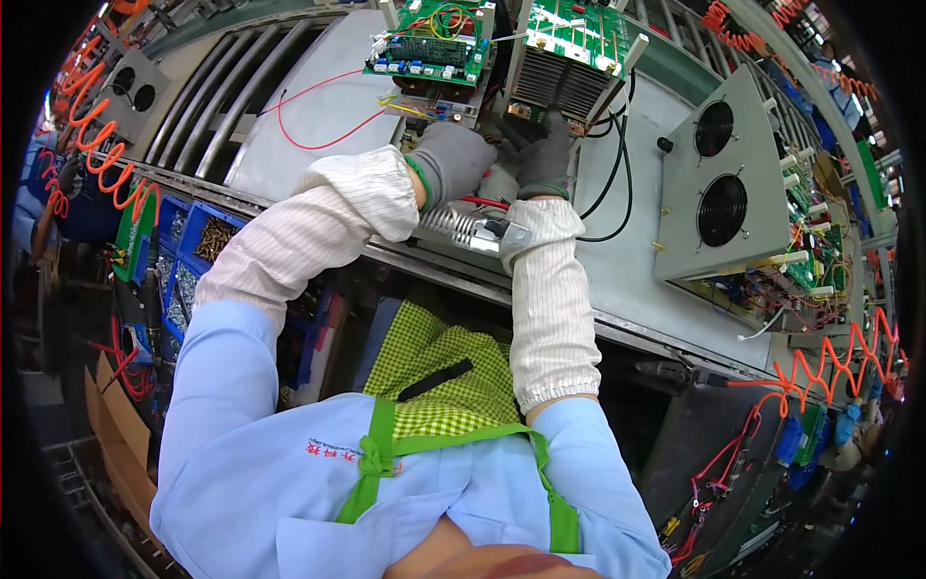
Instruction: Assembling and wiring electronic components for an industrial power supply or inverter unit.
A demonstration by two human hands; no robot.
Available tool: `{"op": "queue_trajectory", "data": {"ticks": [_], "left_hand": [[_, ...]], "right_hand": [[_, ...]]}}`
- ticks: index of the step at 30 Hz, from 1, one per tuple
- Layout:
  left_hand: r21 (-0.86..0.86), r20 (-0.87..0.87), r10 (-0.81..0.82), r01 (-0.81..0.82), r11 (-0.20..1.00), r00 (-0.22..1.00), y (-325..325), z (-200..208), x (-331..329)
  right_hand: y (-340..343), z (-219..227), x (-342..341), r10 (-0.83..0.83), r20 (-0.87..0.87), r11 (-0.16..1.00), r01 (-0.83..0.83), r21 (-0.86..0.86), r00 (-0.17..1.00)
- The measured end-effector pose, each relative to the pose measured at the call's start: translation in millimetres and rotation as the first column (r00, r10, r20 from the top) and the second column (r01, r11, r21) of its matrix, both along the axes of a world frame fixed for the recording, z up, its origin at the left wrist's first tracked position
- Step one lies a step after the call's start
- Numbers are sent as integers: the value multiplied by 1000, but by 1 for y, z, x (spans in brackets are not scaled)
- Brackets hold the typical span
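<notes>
My left hand [451, 162], in a grey glove, is curled at the near edge of a device with a green circuit board [429, 53] on top. Its fingertips are hidden, and I cannot make out what they hold. Close beside it, my right hand [542, 162] is grey-gloved too, its fingers apart. One finger points up against the black-finned heatsink [555, 82], which stands under a second green board [577, 34]. Just below the hands lie a short red wire [485, 203] and a coiled metal spring-like part [451, 226], close to the right cuff.
A grey metal panel with two round fans [721, 208] and boards behind it stands on the right. A thin red lead [333, 145] loops across the metal worktop [280, 159]; black cables [629, 179] curve beside the heatsink. Blue bins [207, 234] of screws sit at left, near orange coiled hoses [92, 125].
</notes>
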State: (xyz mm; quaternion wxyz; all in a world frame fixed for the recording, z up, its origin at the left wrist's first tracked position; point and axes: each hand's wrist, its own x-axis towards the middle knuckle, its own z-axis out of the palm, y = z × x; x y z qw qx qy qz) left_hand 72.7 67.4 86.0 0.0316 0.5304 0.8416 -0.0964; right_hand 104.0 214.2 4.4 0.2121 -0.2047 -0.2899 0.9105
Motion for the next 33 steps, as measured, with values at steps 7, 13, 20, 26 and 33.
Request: {"op": "queue_trajectory", "data": {"ticks": [7, 13, 20, 26, 33], "left_hand": [[236, 21, -63, 57, 970, 998, -11, 8, 0], [502, -55, -37, 60, 863, 998, -9, 3, -4], [424, 66, 167, -179, 888, 984, 16, 15, -5], [421, 91, 203, -223, 879, 975, 18, 15, -8], [375, 143, 251, -287, 882, 957, 24, 17, -8]], "right_hand": [[5, -7, -5, 47, -147, 999, -45, 18, 988], [-8, 2, 0, 73, -241, 997, -64, 44, 968], [-1, -15, -6, 57, -269, 996, -72, -46, 961], [-5, -8, -2, 75, -276, 992, -100, -77, 958], [4, -29, -13, 89, -206, 992, -105, -71, 975]]}}
